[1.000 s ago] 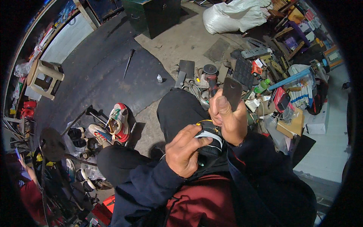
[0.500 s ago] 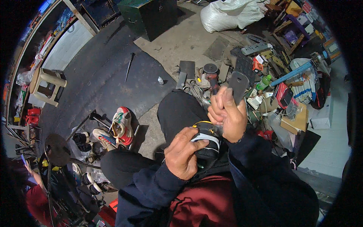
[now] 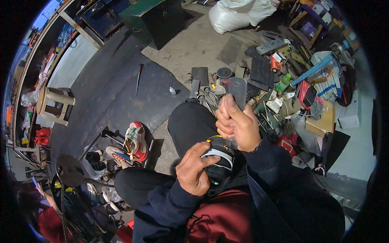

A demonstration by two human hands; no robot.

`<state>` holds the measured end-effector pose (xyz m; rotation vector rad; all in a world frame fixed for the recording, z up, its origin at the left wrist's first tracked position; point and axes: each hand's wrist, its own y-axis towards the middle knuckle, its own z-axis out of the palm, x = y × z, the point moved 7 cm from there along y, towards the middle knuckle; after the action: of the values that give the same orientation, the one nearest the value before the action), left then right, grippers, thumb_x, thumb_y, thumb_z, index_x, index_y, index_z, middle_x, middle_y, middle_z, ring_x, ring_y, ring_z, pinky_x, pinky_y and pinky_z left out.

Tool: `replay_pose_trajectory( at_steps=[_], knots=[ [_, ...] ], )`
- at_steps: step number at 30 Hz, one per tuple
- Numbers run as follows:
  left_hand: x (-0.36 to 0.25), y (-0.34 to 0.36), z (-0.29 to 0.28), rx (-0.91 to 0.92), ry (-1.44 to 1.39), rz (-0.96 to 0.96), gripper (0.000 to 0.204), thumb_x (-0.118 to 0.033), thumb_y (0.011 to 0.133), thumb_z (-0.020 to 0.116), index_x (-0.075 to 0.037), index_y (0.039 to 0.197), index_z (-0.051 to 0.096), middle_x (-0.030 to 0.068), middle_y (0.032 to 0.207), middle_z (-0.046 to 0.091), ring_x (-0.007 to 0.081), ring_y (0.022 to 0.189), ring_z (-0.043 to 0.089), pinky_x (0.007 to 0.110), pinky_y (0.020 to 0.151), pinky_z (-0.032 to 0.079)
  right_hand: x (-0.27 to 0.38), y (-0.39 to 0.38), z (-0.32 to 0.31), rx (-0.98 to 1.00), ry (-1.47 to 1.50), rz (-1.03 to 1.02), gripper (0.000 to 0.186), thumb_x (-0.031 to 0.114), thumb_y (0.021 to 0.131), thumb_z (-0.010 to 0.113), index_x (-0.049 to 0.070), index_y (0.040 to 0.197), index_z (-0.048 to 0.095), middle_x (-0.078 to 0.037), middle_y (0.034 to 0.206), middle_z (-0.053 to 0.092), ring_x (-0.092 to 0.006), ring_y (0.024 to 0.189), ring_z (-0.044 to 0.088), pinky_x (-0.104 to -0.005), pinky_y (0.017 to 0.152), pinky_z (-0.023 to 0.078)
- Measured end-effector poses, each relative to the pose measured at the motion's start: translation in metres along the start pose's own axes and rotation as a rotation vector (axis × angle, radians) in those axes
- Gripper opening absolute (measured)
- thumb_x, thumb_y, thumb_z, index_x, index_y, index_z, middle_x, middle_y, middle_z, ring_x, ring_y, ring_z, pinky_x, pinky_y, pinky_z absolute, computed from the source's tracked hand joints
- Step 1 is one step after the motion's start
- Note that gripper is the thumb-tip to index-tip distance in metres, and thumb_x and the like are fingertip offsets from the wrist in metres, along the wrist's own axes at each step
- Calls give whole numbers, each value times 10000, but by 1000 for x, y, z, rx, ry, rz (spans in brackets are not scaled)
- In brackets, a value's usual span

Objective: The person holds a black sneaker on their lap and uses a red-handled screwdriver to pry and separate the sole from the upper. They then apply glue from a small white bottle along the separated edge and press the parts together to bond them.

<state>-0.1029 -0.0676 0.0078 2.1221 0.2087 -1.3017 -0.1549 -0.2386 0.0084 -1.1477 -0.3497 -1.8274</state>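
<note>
A black shoe (image 3: 223,172) with a pale rim rests in my lap. My left hand (image 3: 193,170) is closed on its near left side, thumb lying along the pale rim. A bit of yellow (image 3: 212,137), perhaps thread or cord, shows at the shoe's far edge. Above the shoe, my right hand (image 3: 240,128) is closed around the lower end of a flat dark grey blade-like plate (image 3: 238,91) with rounded corners and a small hole near the top. The plate's gripped end is hidden by my fingers.
Tools and scraps lie right, with a green bottle (image 3: 283,82) and blue tube (image 3: 312,73). Left stand colourful sneakers (image 3: 135,141), a metal stand (image 3: 71,170) and a plastic stool (image 3: 56,103). A green chest (image 3: 156,24) and white sack (image 3: 239,16) stand far off. Another person's arm (image 3: 48,198) shows lower left.
My right hand has shifted slightly left with the plate, which now stands more upright. My left hand keeps hold of the shoe. The whole view has tilted a little.
</note>
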Motion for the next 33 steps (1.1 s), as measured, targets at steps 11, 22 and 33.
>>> replay_pose_trajectory(
  at_steps=[11,22,33],
  knots=[
    [-13,19,8,117,89,53,415,-1,662,643,-58,1050,780,215,1193,685,432,1126,677,479,979,559,10,-9,-8,-3,47,-97,501,534,1124,496,129,839,421,45,634,308,-56,489,263,-253,459,228],
    [-5,17,12,132,137,84,312,-205,720,801,-79,1005,806,164,1134,682,396,1102,667,487,961,543,14,-21,4,32,45,-356,484,472,1089,611,105,815,454,49,646,330,-51,526,296,-276,506,211],
    [-3,10,17,118,97,88,298,-134,689,875,-94,976,808,145,1137,704,374,1095,694,445,927,564,-4,-2,-6,-5,-83,120,529,508,1096,591,137,741,466,78,609,388,-44,472,327,-257,447,235]
  ],
)
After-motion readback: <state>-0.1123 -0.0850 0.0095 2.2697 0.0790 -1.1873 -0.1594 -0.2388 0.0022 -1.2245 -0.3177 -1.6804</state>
